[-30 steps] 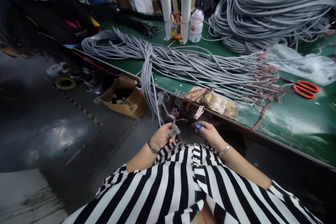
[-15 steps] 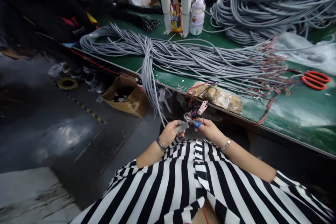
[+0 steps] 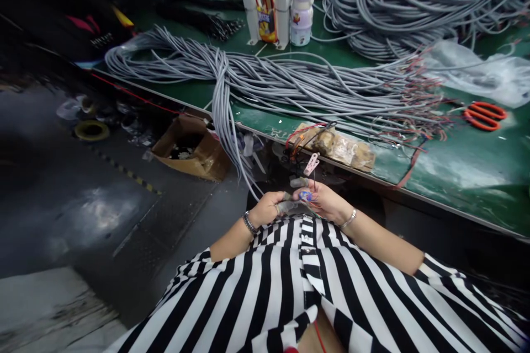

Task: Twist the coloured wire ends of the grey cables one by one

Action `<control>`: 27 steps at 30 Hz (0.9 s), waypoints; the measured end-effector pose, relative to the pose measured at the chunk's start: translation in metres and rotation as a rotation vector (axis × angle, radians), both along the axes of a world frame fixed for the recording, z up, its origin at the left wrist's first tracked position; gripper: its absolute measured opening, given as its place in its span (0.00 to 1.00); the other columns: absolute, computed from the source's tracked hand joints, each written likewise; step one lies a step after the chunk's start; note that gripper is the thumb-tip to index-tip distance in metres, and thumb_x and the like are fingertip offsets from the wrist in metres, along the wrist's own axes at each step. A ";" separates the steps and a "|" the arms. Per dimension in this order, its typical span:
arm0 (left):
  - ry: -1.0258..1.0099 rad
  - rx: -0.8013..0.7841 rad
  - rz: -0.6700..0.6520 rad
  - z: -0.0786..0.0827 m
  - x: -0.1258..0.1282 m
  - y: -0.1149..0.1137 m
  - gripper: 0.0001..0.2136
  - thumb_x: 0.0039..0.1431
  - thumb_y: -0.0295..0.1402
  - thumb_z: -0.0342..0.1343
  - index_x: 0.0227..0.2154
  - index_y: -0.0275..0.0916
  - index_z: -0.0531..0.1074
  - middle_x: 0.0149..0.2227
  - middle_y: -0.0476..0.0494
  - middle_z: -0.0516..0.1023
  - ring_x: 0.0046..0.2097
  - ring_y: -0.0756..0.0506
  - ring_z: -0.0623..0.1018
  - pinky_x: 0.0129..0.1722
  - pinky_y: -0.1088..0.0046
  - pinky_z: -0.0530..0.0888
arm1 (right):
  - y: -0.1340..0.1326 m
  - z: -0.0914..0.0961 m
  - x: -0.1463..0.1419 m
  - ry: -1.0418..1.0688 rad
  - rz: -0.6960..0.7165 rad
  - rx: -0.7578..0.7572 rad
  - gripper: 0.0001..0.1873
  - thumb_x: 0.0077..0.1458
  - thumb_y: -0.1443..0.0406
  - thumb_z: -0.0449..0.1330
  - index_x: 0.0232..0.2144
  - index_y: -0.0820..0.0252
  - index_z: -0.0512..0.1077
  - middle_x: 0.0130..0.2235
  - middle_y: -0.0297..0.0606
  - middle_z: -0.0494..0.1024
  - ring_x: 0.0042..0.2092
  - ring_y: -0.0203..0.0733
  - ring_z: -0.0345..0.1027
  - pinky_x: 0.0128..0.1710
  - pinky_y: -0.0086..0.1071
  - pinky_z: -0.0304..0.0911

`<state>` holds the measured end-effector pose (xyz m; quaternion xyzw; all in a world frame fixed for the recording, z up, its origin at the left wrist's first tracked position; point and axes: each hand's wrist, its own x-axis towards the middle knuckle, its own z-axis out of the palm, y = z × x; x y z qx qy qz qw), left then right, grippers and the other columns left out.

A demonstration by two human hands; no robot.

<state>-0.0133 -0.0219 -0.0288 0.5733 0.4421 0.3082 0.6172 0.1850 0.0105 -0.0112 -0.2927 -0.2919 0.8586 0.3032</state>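
Grey cable (image 3: pixel 250 185) being held before the green bench (image 3: pixel 459 174)

In front of the striped shirt (image 3: pixel 277 287), the cable is being clamped by the left hand (image 3: pixel 267 209)'s closed fingers; just beside, coloured wires (image 3: pixel 313 204) are being pinched by the right hand (image 3: pixel 327 201). Beyond, a grey bundle (image 3: pixel 306 85) is being supported by the bench, near orange-handled scissors (image 3: pixel 484 116).

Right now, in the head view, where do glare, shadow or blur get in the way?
Head view: glare whitens patches of the floor and the right of the green table; deep shadow lies beneath the table; the dark item with a pink mark, upper left, looks soft; thin wires at the right hand are too small to trace.
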 end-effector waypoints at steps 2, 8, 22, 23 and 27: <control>-0.124 -0.055 0.004 0.000 -0.002 0.000 0.19 0.51 0.48 0.63 0.28 0.33 0.74 0.20 0.51 0.70 0.21 0.55 0.66 0.21 0.79 0.63 | 0.003 0.003 -0.003 0.023 -0.018 -0.048 0.18 0.40 0.65 0.73 0.33 0.62 0.72 0.26 0.31 0.75 0.16 0.21 0.42 0.13 0.20 0.35; -0.740 -0.155 0.391 0.013 -0.012 0.003 0.19 0.51 0.48 0.62 0.22 0.35 0.69 0.17 0.55 0.60 0.16 0.58 0.57 0.17 0.78 0.55 | 0.006 0.000 0.002 -0.183 -0.278 -0.011 0.15 0.41 0.62 0.71 0.27 0.61 0.69 0.22 0.27 0.69 0.17 0.22 0.37 0.13 0.21 0.34; -0.690 -0.224 0.336 0.005 -0.005 -0.005 0.23 0.46 0.53 0.64 0.27 0.34 0.70 0.13 0.56 0.62 0.13 0.56 0.61 0.14 0.78 0.56 | -0.011 0.047 -0.033 -0.598 -0.127 1.308 0.25 0.56 0.71 0.55 0.57 0.57 0.64 0.48 0.43 0.76 0.30 0.36 0.68 0.33 0.33 0.67; -0.685 -0.231 0.319 0.002 -0.005 -0.006 0.23 0.46 0.52 0.64 0.28 0.34 0.71 0.13 0.55 0.63 0.13 0.55 0.62 0.14 0.78 0.56 | -0.011 0.044 -0.035 -0.637 -0.139 1.317 0.26 0.55 0.71 0.55 0.57 0.58 0.63 0.44 0.42 0.77 0.29 0.36 0.67 0.32 0.33 0.67; -0.670 -0.236 0.253 -0.007 -0.007 -0.007 0.23 0.41 0.49 0.68 0.29 0.34 0.72 0.14 0.55 0.67 0.13 0.55 0.64 0.13 0.79 0.59 | -0.009 0.036 -0.036 -0.727 -0.180 1.398 0.24 0.55 0.70 0.56 0.55 0.60 0.65 0.38 0.42 0.77 0.36 0.43 0.71 0.38 0.36 0.69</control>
